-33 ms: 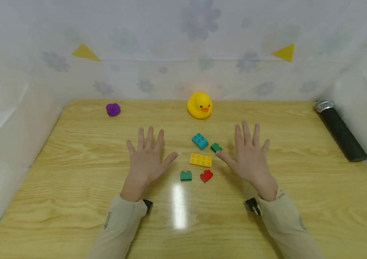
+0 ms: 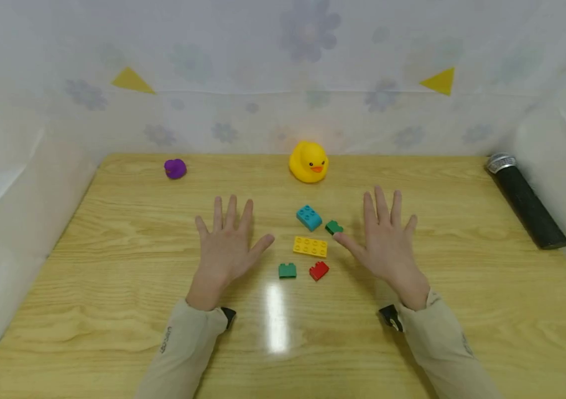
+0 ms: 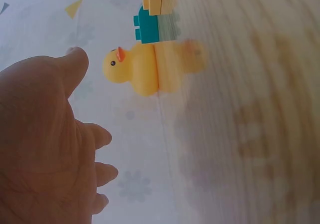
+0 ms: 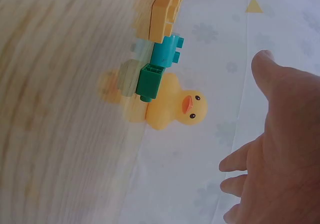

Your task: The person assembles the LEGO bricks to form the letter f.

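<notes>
Left grip hung released, right grip too, where any twitch risked bumping the green brick at ten o'clock!

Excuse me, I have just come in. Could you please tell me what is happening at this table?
A person holds the left hand and the right hand above the wooden table, fingers spread and gripping nothing. Between the hands lie a blue brick, a yellow brick, a red brick, a near green brick and a far green brick, all separate. A yellow duck sits behind them; a microphone lies at the right.
</notes>
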Available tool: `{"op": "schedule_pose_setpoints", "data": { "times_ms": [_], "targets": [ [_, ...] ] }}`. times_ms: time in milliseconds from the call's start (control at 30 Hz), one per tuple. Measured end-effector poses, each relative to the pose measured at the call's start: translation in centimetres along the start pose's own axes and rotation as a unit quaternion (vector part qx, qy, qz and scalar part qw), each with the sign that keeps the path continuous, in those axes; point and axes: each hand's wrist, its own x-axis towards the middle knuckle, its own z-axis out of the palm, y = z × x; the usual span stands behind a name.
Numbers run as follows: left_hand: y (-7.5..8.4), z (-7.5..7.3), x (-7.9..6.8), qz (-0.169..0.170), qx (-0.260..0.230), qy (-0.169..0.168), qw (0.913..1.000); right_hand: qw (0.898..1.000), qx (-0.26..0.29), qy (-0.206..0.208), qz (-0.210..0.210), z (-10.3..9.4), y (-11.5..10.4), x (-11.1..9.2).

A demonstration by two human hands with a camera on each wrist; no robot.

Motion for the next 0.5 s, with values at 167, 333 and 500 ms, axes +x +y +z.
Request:
{"op": "schedule_pose_setpoints", "data": {
  "times_ms": [167, 333, 500],
  "targets": [
    [0.10, -0.18, -0.07, 0.000, -0.004, 0.002, 1.0000, 1.000, 0.007, 0.006, -0.010, 0.06, 0.03, -0.03],
    [0.20, -0.30, -0.09, -0.001, 0.002, -0.002, 1.0000, 1.000, 0.014, -0.007, -0.013, 0.15, 0.06, -0.19],
    [0.25, -0.29, -0.24, -0.001, 0.007, -0.006, 1.0000, 0.999, 0.025, -0.026, -0.015, 0.11, -0.08, -0.32]
  ]
}}
